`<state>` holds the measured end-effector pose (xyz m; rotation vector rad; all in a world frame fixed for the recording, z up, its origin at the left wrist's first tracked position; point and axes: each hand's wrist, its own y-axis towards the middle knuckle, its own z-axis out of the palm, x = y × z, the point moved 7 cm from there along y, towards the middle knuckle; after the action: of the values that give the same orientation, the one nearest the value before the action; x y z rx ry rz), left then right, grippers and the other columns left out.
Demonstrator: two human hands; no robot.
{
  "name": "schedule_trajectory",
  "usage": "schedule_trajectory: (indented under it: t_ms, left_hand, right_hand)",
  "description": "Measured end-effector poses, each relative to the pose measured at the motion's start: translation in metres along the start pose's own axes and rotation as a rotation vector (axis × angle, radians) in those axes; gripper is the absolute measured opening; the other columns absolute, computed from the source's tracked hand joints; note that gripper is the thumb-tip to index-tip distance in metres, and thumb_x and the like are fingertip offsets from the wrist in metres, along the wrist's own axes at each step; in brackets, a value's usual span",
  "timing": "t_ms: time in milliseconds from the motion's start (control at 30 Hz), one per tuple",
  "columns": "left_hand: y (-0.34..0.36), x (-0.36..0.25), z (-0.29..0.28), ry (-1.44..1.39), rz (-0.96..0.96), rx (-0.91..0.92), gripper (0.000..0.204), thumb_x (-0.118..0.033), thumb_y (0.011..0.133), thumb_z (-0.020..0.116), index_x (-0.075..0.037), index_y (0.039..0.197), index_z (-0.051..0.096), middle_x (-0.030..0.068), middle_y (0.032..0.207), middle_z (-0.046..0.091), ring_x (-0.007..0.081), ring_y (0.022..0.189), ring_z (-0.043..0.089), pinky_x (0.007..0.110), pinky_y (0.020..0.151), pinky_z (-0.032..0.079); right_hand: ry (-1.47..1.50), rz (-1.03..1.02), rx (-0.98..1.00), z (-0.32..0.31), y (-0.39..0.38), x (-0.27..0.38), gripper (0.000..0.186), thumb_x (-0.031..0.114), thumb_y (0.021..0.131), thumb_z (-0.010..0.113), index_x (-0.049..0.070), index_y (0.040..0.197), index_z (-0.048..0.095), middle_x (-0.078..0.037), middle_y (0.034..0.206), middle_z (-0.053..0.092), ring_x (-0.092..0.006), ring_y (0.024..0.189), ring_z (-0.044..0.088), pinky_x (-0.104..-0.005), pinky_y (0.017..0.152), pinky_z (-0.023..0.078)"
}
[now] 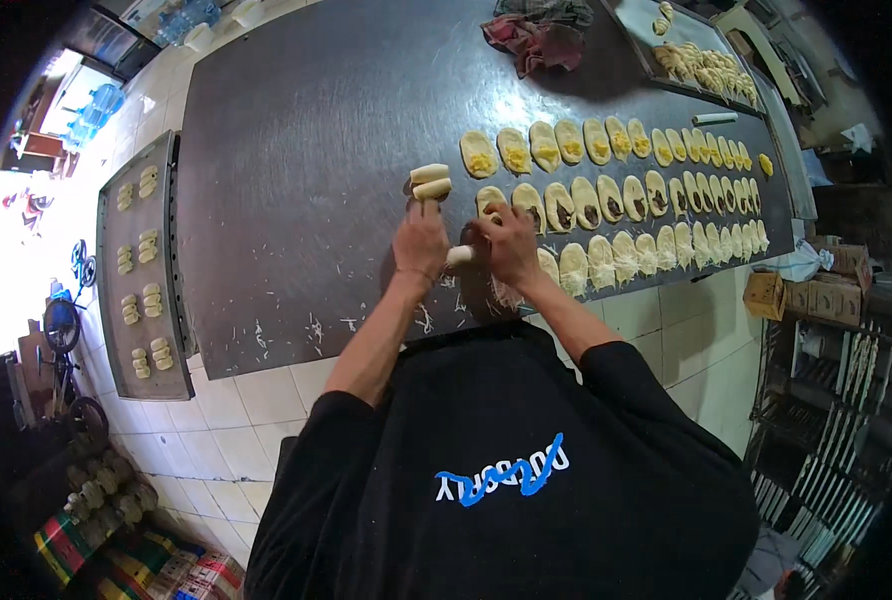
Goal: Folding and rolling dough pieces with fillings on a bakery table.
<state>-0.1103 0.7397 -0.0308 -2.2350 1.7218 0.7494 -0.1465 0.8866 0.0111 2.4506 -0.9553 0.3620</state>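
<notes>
My left hand (421, 242) reaches over the steel table, its fingers together and closed at the lower edge of two pale dough rolls (430, 181) lying side by side. My right hand (509, 243) curls over the near end of a flat oval dough piece (490, 199), fingers bent down onto it; its fingertips are partly hidden. Between my hands, close to the right wrist, lies another rolled dough piece (460, 256). To the right stretch three rows of dough ovals: one topped with yellow filling (515, 157), one with dark filling (611, 207), one with pale shreds (602, 264).
A tray (173, 330) with paired dough rolls stands left of the table. At the far right are a tray of twisted dough (706, 68), a crumpled cloth (534, 42) and a white stick (714, 118). Pale shreds (316, 327) are scattered along the table's near edge.
</notes>
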Motion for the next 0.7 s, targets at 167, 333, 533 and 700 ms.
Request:
schedule_trajectory:
  t_ms: [167, 333, 533, 700]
  left_hand:
    - [0.001, 0.009, -0.052, -0.426, -0.016, -0.13, 0.014, -0.013, 0.094, 0.057, -0.001, 0.1, 0.06, 0.0152, 0.095, 0.063, 0.0304, 0.084, 0.063, 0.039, 0.07, 0.051]
    - [0.002, 0.025, -0.06, -0.552, -0.186, -0.034, 0.018, -0.012, 0.091, 0.061, -0.002, 0.106, 0.062, 0.0132, 0.097, 0.063, 0.0224, 0.084, 0.062, 0.034, 0.074, 0.051]
    - [-0.018, 0.018, -0.04, -0.56, -0.069, 0.329, 0.058, -0.021, 0.079, 0.076, 0.0, 0.127, 0.05, 0.0177, 0.114, 0.059, 0.0255, 0.099, 0.06, 0.037, 0.085, 0.05]
    - [-0.031, 0.007, -0.001, -0.242, 0.196, 0.378, 0.083, -0.009, 0.074, 0.078, -0.002, 0.144, 0.033, 0.0199, 0.127, 0.052, 0.0336, 0.113, 0.055, 0.04, 0.096, 0.046]
  right_hand:
    - [0.064, -0.163, 0.125, -0.008, -0.025, 0.008, 0.023, 0.022, 0.079, 0.073, 0.016, 0.101, 0.07, -0.005, 0.098, 0.061, -0.026, 0.093, 0.056, -0.0397, 0.081, 0.044]
    - [0.216, -0.216, 0.478, 0.024, 0.019, 0.003, 0.028, 0.02, 0.084, 0.066, 0.006, 0.108, 0.061, -0.012, 0.102, 0.06, -0.0341, 0.097, 0.058, -0.0428, 0.082, 0.048]
    - [0.289, -0.072, 0.609, 0.041, 0.002, 0.024, 0.033, 0.014, 0.08, 0.068, 0.003, 0.109, 0.057, -0.017, 0.105, 0.059, -0.0379, 0.103, 0.057, -0.0449, 0.086, 0.048]
    - [0.248, -0.148, 0.451, 0.053, -0.015, 0.03, 0.048, 0.008, 0.079, 0.069, 0.002, 0.123, 0.049, -0.02, 0.109, 0.058, -0.042, 0.105, 0.055, -0.0491, 0.089, 0.047]
